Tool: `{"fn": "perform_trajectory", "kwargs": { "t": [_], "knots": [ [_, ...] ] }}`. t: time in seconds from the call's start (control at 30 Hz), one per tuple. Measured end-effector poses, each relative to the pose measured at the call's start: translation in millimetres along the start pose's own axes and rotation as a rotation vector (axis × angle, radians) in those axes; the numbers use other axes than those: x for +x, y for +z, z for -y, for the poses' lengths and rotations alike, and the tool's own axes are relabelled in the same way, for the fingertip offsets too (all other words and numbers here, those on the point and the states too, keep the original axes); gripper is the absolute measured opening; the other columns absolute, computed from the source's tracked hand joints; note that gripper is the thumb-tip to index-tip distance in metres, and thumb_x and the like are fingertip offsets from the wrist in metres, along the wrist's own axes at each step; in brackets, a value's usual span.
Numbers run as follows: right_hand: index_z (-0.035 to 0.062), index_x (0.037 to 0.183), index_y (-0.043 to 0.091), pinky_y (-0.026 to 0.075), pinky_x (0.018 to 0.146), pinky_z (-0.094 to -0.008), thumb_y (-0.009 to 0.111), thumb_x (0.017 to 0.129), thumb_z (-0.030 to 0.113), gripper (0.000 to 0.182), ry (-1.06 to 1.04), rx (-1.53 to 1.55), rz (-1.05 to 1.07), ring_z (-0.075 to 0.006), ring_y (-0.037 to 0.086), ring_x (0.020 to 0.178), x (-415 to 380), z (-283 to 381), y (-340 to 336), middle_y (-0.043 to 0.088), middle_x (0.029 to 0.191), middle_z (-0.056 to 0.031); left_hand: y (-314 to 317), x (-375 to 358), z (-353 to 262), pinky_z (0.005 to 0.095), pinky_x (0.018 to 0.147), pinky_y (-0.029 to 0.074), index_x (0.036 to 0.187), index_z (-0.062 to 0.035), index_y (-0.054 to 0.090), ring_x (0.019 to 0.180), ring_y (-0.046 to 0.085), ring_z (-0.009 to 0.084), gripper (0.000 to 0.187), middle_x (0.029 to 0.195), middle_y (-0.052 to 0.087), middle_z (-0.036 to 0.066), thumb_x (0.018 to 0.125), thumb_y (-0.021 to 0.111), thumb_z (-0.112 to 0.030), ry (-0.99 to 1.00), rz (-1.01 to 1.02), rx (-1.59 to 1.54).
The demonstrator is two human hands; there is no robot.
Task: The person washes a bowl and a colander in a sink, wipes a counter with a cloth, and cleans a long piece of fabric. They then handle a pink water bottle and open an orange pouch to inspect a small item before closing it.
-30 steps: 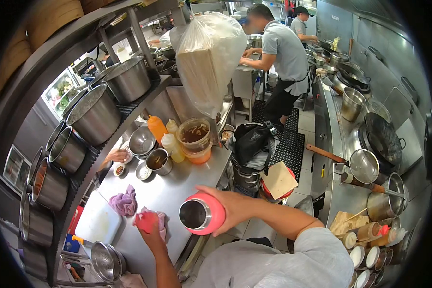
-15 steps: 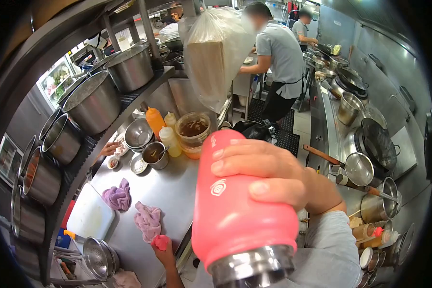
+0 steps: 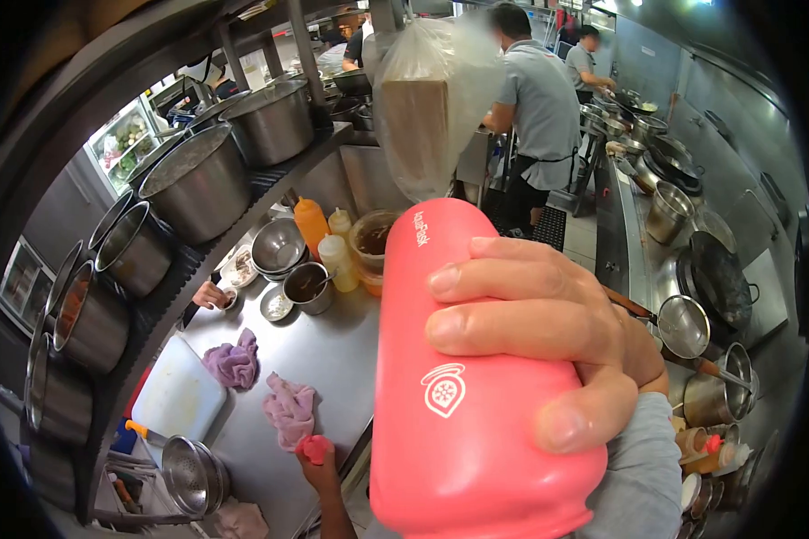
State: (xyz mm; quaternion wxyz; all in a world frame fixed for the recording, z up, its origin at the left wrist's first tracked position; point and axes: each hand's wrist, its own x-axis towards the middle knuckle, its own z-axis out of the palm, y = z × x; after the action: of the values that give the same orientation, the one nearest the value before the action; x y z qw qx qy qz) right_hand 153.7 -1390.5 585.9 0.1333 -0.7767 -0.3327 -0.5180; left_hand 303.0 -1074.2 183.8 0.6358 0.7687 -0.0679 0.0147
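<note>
Large in the middle, a coral-pink AquaFlask bottle (image 3: 476, 386) is tipped towards me, its base pointing away. My right hand (image 3: 548, 332) is closed around its side, thumb and fingers wrapped over the body. The bottle's mouth lies beyond the lower edge of the view. Low on the left, my left hand (image 3: 320, 469) is closed on a small pink-red bottle cap (image 3: 314, 447). Just above that hand, a crumpled pink cloth (image 3: 289, 409) lies on the steel table (image 3: 252, 463). A purple cloth (image 3: 232, 361) is bunched up farther left.
Steel pots (image 3: 198, 184) line the shelf on the left. Squeeze bottles (image 3: 337, 256) and a sauce pot (image 3: 308, 286) stand on the table. Another person's hand (image 3: 211, 295) is at a small bowl. A plastic bag (image 3: 422, 117) hangs ahead. Co-workers (image 3: 541, 108) stand beyond; woks (image 3: 715, 278) sit right.
The bottle looks larger and nearer, and its steel mouth has dropped out of view at the bottom. Another person's hand has moved onto the small bowl. The scene has shifted slightly right.
</note>
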Motion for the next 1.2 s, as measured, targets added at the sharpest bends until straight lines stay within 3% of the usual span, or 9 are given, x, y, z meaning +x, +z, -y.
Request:
{"fn": "perform_trajectory", "kwargs": {
  "t": [0.23,0.47,0.67,0.83,1.2],
  "knots": [
    [0.0319,0.133,0.037,0.051,0.078,-0.0514,0.069,0.079,0.039,0.063,0.040,-0.080,-0.172,-0.0369,0.065,0.086,10,6,15,0.063,0.101,-0.0149,3,-1,-3,0.0314,0.088,0.044,0.115,-0.0053,0.051,0.099,0.056,0.0188,0.052,0.107,0.057,0.008,0.072,0.077,-0.020,0.024,0.002,0.005],
    [0.0358,0.133,0.038,0.050,0.079,-0.0521,0.066,0.080,0.044,0.060,-0.061,-0.071,-0.476,-0.0358,0.065,0.084,33,5,41,0.064,0.100,-0.0120,2,0,-6,0.0318,0.086,0.046,0.111,-0.0047,0.054,0.096,0.057,0.0188,0.051,0.105,0.059,0.008,0.071,0.079,-0.022,-0.006,0.005,0.036],
    [0.0379,0.132,0.041,0.047,0.085,-0.0547,0.066,0.079,0.044,0.058,0.147,-0.097,-0.309,-0.0381,0.064,0.088,33,28,21,0.064,0.100,-0.0118,3,0,-10,0.0315,0.085,0.046,0.110,-0.0050,0.055,0.095,0.058,0.0188,0.050,0.103,0.060,0.008,0.070,0.080,-0.023,0.034,-0.005,0.052],
    [0.0383,0.132,0.042,0.045,0.088,-0.0562,0.065,0.079,0.043,0.057,0.032,-0.046,-0.255,-0.0399,0.063,0.090,41,19,16,0.064,0.100,-0.0121,4,-1,-22,0.0311,0.085,0.046,0.110,-0.0054,0.055,0.096,0.058,0.0187,0.050,0.104,0.060,0.008,0.070,0.079,-0.023,0.005,0.008,0.040],
    [0.0368,0.133,0.041,0.046,0.087,-0.0559,0.065,0.080,0.043,0.059,0.085,-0.118,-0.302,-0.0398,0.064,0.090,45,19,21,0.064,0.101,-0.0124,4,-3,-26,0.0318,0.083,0.047,0.110,-0.0050,0.055,0.094,0.059,0.0187,0.050,0.104,0.061,0.009,0.070,0.079,-0.025,-0.019,-0.014,0.095]
  ]
}}
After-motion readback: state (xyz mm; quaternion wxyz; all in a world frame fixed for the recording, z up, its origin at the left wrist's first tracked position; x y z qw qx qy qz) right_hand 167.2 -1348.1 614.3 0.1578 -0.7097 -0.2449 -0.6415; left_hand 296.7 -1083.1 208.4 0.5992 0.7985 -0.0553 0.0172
